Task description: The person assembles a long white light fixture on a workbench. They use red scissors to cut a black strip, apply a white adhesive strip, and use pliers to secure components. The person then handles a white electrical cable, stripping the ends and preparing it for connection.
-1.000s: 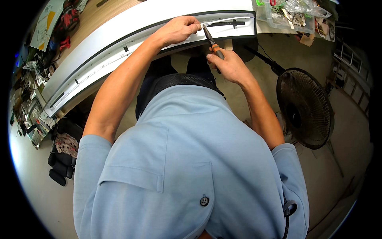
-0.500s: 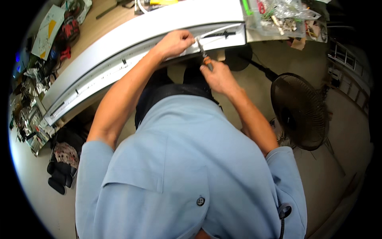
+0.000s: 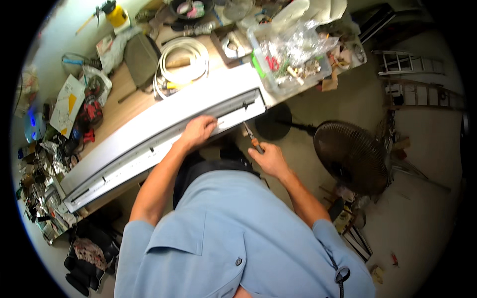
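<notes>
A long white metal housing (image 3: 119, 151) with an open channel lies along the front of the workbench. My left hand (image 3: 199, 130) is over the channel near its right end. Its fingers are pinched together, and a thin pale piece shows at the tips, too small to name. My right hand (image 3: 269, 156) is wrapped round the orange-and-grey handles of a pair of pliers (image 3: 253, 140). Their jaws point up and away from me, just off the housing's front edge and apart from my left hand. Small black clips (image 3: 151, 149) sit along the channel.
Behind the housing lie a coil of white cable (image 3: 183, 58), a red-and-black power tool (image 3: 91, 112) and a clear plastic bin (image 3: 293, 64) full of scraps. A standing fan (image 3: 350, 156) is on the right. Two ladders (image 3: 422, 94) lean beyond it.
The pliers in my right hand have moved away from my left hand's fingertips, where they met before. My left hand is further left along the channel. The view has turned, showing more of the bench.
</notes>
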Available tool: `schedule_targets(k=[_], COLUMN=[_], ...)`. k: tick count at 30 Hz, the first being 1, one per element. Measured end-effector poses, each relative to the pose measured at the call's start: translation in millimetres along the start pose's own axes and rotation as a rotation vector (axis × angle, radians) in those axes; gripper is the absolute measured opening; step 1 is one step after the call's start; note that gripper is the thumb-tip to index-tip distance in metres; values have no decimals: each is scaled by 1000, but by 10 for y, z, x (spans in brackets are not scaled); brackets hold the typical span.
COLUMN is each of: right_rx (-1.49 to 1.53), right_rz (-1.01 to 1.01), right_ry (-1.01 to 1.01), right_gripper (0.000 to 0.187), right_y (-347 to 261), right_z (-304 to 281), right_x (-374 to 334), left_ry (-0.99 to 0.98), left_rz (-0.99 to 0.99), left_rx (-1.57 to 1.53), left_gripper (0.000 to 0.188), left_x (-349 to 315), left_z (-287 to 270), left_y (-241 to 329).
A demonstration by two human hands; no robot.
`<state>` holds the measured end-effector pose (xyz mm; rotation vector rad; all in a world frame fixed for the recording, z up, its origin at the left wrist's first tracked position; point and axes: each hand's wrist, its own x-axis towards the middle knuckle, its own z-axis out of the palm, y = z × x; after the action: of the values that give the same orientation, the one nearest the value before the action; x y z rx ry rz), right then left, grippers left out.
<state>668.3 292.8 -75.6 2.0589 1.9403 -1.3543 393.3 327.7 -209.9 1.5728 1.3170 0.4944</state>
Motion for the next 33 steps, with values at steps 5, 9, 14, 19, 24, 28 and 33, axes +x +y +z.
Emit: schedule_targets(k=[5,9,14,19,24,28,33], right_rx=[473,680,612,809,1108,970,1013], right_rz=[-58,-145,-438,-601,-517,-710,-792], right_ry=[251,375,549,543,282,331,512], right_gripper=[38,37,35,45,28,38,25], right_y=[101,199,-241,-1077,-1912,-2472,-3195], right_z=[-249,-474,-1027,-1796,-2565,-3042,-3730], right_x=[36,331,977,1543,1884,2274,2831], left_ry=[158,186,288,298,482,534,613], left_rz=[-72,-81,-67,-56,55,49,104], left_rx=[-97,-129,-207,-127,23,81,100], left_gripper=[28,29,30,29,21,17,15], left_x=[-55,-87,-165,-146,-146,-171,-144], left_z=[123,301,295,254,343,338,366], left_y=[19,-24,-40,105,144,175,217])
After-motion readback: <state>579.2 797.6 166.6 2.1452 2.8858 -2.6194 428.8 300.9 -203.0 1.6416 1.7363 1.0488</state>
